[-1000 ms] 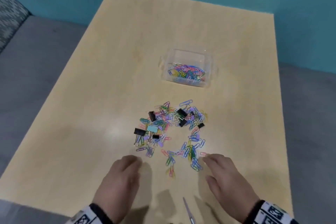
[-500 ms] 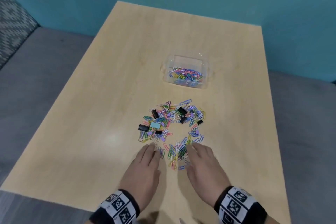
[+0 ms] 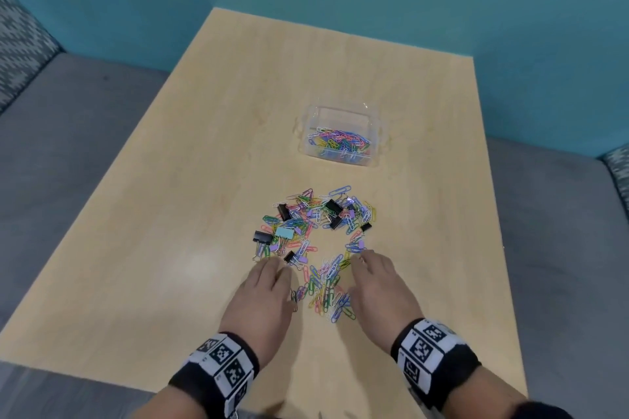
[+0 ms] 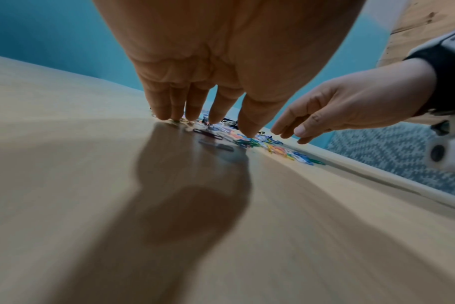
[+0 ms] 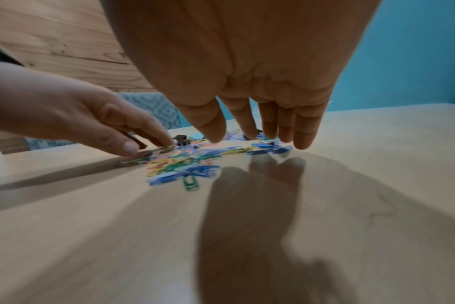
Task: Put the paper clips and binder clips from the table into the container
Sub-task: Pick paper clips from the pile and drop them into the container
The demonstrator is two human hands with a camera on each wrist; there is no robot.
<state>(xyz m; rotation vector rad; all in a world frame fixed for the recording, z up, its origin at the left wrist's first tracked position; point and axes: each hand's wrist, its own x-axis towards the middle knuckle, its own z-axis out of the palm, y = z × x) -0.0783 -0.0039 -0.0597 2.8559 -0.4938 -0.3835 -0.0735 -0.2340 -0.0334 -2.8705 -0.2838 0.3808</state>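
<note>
**Hands closed in on the near clips**

Since a second ago both hands slid forward from the near edge: left hand (image 3: 263, 296) and right hand (image 3: 379, 286) now flank the nearest paper clips (image 3: 326, 286), fingers straight, tips on the tabletop (image 3: 170, 248), gripping nothing. Binder clips (image 3: 332, 211) lie mid-tabletop. Container (image 3: 340, 112), partly filled, sits toward the far right corner. Likely a scoop next.

wrist-view paper clips (image 5: 185, 164) blurred, hands (image 4: 221, 51) cropped at top edge
</note>
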